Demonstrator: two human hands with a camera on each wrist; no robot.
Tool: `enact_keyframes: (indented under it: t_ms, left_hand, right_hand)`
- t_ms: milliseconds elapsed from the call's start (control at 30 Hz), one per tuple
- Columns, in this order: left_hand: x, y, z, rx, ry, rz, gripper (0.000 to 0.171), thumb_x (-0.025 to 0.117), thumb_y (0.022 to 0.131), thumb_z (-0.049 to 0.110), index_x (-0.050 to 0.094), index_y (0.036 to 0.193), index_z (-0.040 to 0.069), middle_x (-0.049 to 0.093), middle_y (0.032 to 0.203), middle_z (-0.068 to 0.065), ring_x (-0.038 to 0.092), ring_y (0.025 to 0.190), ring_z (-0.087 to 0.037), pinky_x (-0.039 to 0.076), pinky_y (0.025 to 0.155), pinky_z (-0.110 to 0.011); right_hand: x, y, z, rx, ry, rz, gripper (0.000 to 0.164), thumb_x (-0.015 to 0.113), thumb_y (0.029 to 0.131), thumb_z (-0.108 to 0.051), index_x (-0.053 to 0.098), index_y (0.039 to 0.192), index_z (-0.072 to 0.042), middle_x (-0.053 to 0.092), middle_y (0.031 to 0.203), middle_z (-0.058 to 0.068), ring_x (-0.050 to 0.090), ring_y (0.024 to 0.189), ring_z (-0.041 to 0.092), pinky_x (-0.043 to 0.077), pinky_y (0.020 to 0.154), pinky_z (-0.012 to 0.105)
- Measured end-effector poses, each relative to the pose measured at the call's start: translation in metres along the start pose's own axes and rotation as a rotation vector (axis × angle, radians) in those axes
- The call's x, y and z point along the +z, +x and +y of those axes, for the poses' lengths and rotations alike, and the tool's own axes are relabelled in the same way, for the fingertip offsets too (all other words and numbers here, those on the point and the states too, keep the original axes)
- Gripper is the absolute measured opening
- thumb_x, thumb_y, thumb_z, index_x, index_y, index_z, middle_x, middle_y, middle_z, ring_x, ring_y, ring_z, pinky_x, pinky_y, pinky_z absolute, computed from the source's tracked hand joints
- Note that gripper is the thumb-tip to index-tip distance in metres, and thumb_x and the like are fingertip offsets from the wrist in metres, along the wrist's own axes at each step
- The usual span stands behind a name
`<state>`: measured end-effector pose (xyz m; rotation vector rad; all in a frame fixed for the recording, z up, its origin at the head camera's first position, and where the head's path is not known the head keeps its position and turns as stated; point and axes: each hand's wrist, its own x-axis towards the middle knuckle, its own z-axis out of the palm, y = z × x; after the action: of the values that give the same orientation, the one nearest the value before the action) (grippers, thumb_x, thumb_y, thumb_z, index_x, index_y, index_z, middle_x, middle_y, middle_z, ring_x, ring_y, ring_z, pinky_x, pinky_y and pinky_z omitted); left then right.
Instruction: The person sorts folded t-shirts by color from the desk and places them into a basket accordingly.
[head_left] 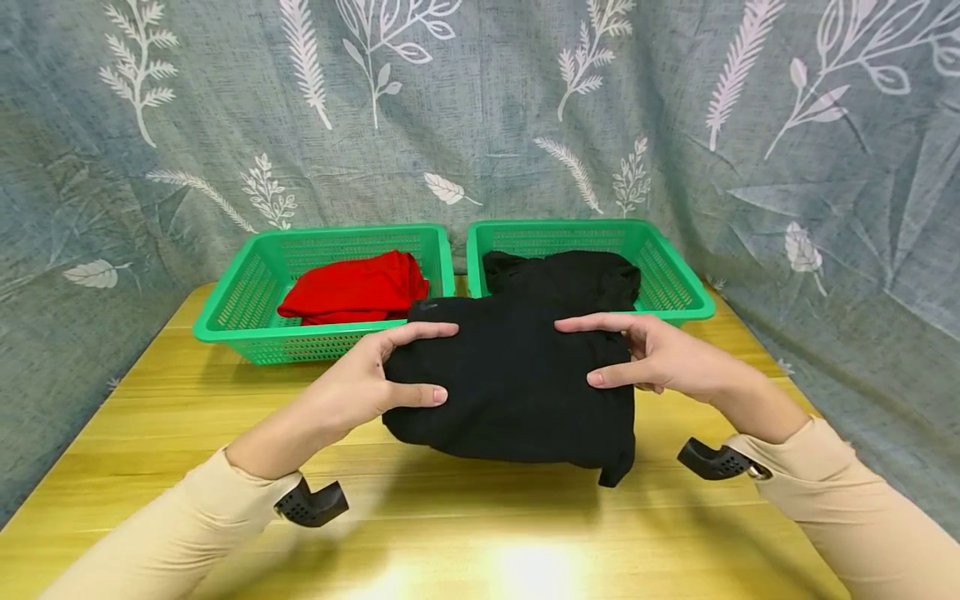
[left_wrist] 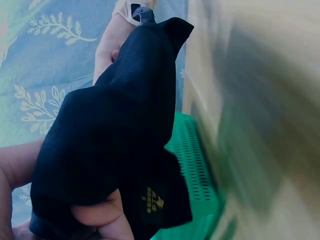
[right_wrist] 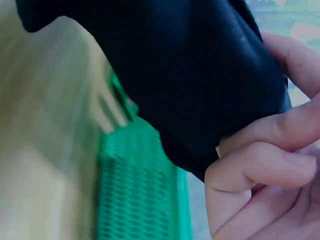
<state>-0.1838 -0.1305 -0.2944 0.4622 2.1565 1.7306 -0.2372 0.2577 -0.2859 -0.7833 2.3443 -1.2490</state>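
A folded black garment (head_left: 510,392) is held up over the table by both hands, its lower edge hanging above the wood. My left hand (head_left: 367,375) grips its left side, thumb on the near face. On the other side, my right hand (head_left: 667,358) pinches the right edge between thumb and fingers. A small tab dangles from the garment's lower right corner. In the left wrist view a gold-printed label shows on the black cloth (left_wrist: 155,197). Behind it, more black clothing (head_left: 585,275) lies in the right green basket (head_left: 686,287), whose front is partly covered by the held garment.
A second green basket (head_left: 225,333) stands at the back left with a folded red garment (head_left: 352,287) inside. Both baskets sit on the wooden table (head_left: 172,433), close to the patterned curtain (head_left: 495,108) behind. Black wrist mounts (head_left: 311,504) stick out from both sleeves.
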Motion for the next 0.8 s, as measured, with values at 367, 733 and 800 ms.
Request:
enact_keyframes:
  t_ms: [367, 733, 800]
  left_hand:
    - [0.003, 0.063, 0.029, 0.094, -0.025, 0.004, 0.063, 0.078, 0.097, 0.008, 0.058, 0.152, 0.031, 0.072, 0.139, -0.005, 0.072, 0.125, -0.021, 0.061, 0.100, -0.033]
    - [0.011, 0.139, 0.043, 0.044, -0.061, 0.033, 0.058, 0.074, 0.101, 0.006, 0.058, 0.152, 0.027, 0.067, 0.146, -0.005, 0.068, 0.130, -0.023, 0.057, 0.108, -0.040]
    - [0.012, 0.149, 0.044, 0.026, -0.043, 0.048, 0.058, 0.074, 0.101, 0.006, 0.058, 0.152, 0.028, 0.066, 0.146, -0.005, 0.067, 0.131, -0.023, 0.056, 0.110, -0.041]
  right_hand:
    - [-0.063, 0.004, -0.002, -0.037, 0.025, 0.049, 0.065, 0.075, 0.100, -0.005, 0.054, 0.158, -0.025, 0.015, 0.056, 0.002, 0.017, 0.047, 0.027, 0.021, 0.044, 0.041]
    - [-0.120, 0.023, 0.007, 0.164, -0.010, 0.163, 0.062, 0.074, 0.104, -0.016, 0.051, 0.160, -0.031, 0.052, 0.065, -0.009, 0.025, 0.052, 0.023, 0.031, 0.051, 0.035]
    - [-0.127, 0.028, 0.009, 0.202, -0.035, 0.191, 0.063, 0.075, 0.103, -0.019, 0.052, 0.159, -0.033, 0.069, 0.085, -0.007, 0.029, 0.052, 0.020, 0.035, 0.052, 0.032]
